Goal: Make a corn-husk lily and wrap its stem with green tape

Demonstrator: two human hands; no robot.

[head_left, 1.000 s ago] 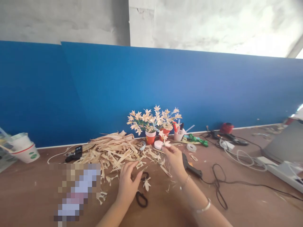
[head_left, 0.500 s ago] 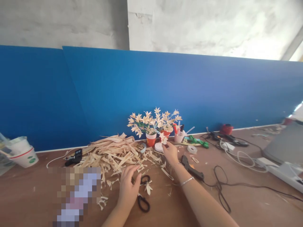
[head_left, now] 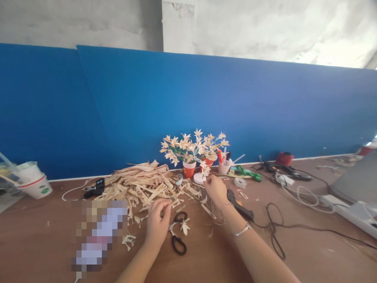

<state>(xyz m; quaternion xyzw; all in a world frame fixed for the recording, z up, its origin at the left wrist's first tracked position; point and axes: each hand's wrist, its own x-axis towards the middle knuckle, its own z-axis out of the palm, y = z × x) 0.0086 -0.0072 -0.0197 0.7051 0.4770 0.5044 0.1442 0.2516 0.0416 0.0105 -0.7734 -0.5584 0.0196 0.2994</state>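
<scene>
Brown table (head_left: pixel 218 251): pale flower (head_left: pixel 205 171) seen just past R hand (head_left: pixel 216 189); L hand (head_left: pixel 156 222) farther, curled; grips can't be told.

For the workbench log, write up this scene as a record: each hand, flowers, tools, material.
Left hand: beside the scissors; hold unclear
Right hand: at a pale flower; contact and grip unclear
Scissors: handles apart, blades partly hidden
Loose flower: on the table, right of the scissors
Potted flowers: in red pots near the blue panel
Material: heap of pale strips beyond the left hand
Corded tool: black, right of the right hand
</scene>
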